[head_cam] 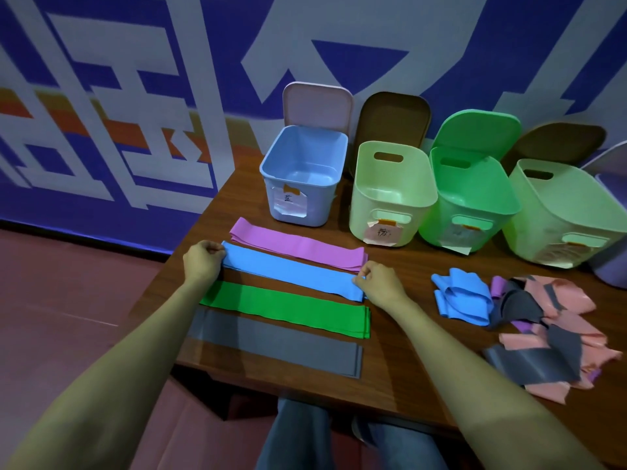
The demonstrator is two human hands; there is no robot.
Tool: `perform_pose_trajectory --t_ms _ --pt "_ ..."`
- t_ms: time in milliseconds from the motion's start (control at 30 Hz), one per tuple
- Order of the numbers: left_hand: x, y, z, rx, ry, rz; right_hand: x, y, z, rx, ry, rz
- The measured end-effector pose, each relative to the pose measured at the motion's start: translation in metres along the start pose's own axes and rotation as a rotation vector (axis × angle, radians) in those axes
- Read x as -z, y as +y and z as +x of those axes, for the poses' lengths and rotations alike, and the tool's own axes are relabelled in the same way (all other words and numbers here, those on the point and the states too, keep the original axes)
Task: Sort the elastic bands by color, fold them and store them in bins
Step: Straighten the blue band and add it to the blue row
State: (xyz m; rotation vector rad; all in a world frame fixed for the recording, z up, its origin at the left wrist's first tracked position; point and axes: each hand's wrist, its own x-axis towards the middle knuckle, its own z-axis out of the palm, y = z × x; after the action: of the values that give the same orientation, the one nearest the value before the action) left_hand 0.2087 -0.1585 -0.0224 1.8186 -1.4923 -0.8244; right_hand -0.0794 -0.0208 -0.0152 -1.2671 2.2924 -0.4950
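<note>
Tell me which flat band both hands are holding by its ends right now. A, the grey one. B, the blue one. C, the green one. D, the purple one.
B: the left hand and the right hand each pinch one end of the blue band, which lies flat between the purple band and the green band.

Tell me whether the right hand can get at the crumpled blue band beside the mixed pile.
Probably yes. The crumpled blue band lies uncovered just right of the right hand, with nothing between them. That hand pinches one end of the flat blue band, so it must let go first.
</note>
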Motion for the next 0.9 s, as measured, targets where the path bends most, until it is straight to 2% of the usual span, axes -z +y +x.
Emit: perform_pose_trajectory --t_ms 200,300,433,533,633,900 --pt "0.000 -0.001 0.004 -0.080 -0.037 0.108 -0.003 -0.003 0.004 0.034 -0.011 -0.087" --pt "-0.003 -0.002 0.004 -0.156 -0.043 0.230 0.000 -0.003 0.001 0.063 0.035 -0.129" --pt "-0.007 -0.005 0.000 -0.153 0.021 0.303 0.000 -0.007 -0.007 0.200 0.154 -0.301" --pt "-0.007 -0.003 -0.006 -0.216 0.025 0.503 -0.011 -0.008 -0.013 0.270 0.146 -0.389" --pt "-0.007 0.002 -0.013 -0.245 0.020 0.677 -0.013 -0.003 -0.018 0.289 0.149 -0.367" --pt "-0.006 0.008 -0.030 -0.235 -0.111 0.860 0.002 0.012 -0.023 0.277 0.023 -0.186"
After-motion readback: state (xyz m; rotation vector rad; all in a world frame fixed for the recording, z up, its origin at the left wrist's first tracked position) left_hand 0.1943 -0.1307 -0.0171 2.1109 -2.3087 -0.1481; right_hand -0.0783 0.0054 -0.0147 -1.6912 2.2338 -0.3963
